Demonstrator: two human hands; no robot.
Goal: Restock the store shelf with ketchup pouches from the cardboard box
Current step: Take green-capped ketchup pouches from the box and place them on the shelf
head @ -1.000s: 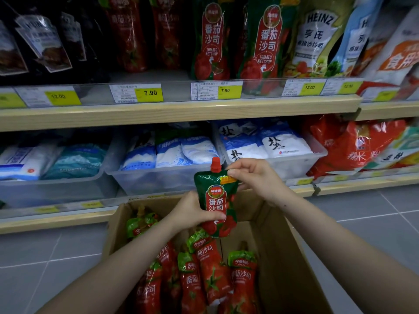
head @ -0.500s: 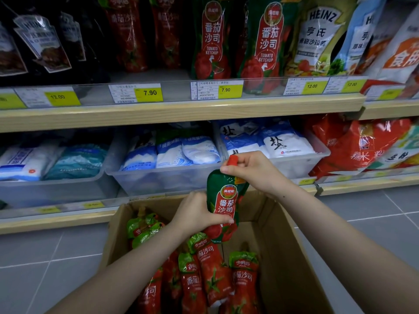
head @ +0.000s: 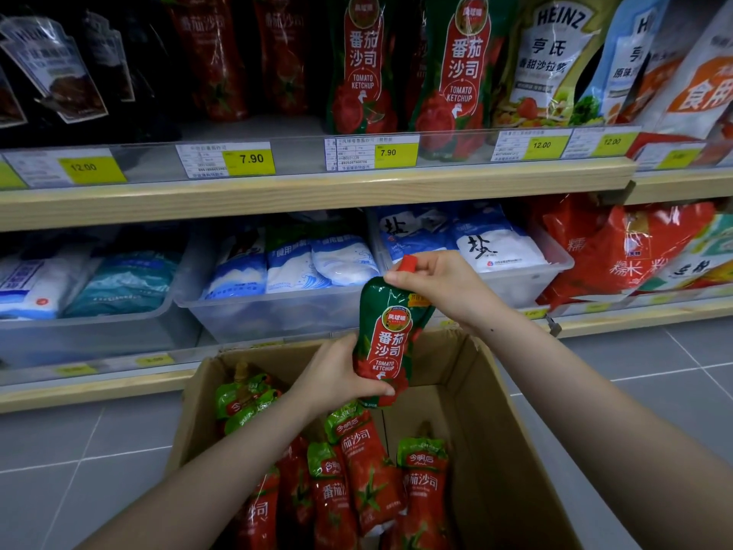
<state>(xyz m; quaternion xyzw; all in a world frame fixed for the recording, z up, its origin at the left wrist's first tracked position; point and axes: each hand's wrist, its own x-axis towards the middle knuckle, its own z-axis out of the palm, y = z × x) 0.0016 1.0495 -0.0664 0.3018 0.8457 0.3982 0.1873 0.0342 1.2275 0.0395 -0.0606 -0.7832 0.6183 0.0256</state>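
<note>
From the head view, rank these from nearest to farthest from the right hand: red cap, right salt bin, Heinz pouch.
1. red cap: at the right hand's fingertips.
2. right salt bin: just behind the hand, lower shelf.
3. Heinz pouch: upper shelf, above and right.

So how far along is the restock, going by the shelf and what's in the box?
Done: matching green ketchup pouches already stand on the upper shelf.
In hand: one ketchup pouch, held over the cardboard box, the left hand gripping its base and the right hand its red-capped top.
Left: several red pouches lie in the box.
</note>
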